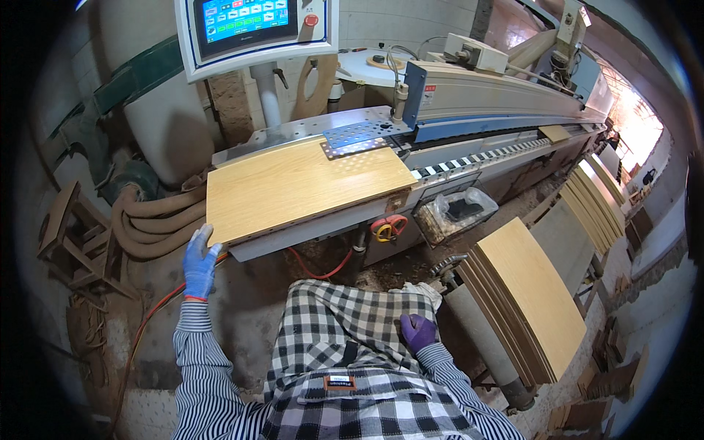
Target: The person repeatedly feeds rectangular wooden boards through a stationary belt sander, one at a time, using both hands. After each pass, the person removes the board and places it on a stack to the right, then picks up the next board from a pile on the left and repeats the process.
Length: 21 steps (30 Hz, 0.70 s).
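Observation:
A light wood-grain panel [301, 187] lies flat on the infeed table of a long machine. My left hand [199, 265], in a blue and grey glove, is at the panel's near left corner, with fingers along its left edge and thumb by the front edge. In front of my checked apron [352, 315], my purple-gloved right hand [418, 332] is curled into a fist, and nothing shows in it. The panel's far right part reaches a perforated blue guard [358, 133] beside the machine's feed track [477, 156].
A stack of similar panels [532, 293] stands on rollers at my right, with more stacked boards [594, 205] beyond. A control screen [246, 20] rises at the far left. Thick hoses [158, 224] and a wooden stool [84, 238] are left; a lined bin [455, 216] sits below the track.

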### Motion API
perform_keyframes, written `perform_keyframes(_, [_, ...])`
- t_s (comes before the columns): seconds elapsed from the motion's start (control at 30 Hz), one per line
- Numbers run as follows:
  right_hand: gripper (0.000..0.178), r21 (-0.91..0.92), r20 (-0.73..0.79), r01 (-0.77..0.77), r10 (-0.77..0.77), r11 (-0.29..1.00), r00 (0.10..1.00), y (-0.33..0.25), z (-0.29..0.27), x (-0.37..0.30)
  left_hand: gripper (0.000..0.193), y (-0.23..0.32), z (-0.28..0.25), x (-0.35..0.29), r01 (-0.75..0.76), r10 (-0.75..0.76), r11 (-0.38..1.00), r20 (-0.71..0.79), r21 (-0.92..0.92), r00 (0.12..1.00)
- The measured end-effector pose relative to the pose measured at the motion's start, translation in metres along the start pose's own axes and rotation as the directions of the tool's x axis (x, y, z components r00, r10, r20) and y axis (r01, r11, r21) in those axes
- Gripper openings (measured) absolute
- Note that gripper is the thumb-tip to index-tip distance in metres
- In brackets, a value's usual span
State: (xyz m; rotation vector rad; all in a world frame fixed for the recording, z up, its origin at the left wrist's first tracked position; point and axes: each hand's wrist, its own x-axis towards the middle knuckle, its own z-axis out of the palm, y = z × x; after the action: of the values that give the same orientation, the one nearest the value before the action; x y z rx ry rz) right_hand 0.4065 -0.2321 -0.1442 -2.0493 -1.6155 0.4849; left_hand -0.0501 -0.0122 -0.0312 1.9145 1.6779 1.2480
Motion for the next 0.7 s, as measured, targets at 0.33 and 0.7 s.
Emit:
perform_keyframes(0.33, [0.038,0.299,-0.065,-0.216,0.246,0.929,0.967,0.021,-0.012,0.010,0.054,0.043,0.047,0.011,-0.060,0.066,0.984,-0.028,0.165,0.997])
perform_keyframes(0.7, [0.043,-0.591,-0.409,0.116,-0.421,0.798,0.810,0.034,-0.156,0.104,0.068,0.103,0.098,0.025,-0.242,0.256,0.805,0.051,0.542,0.965])
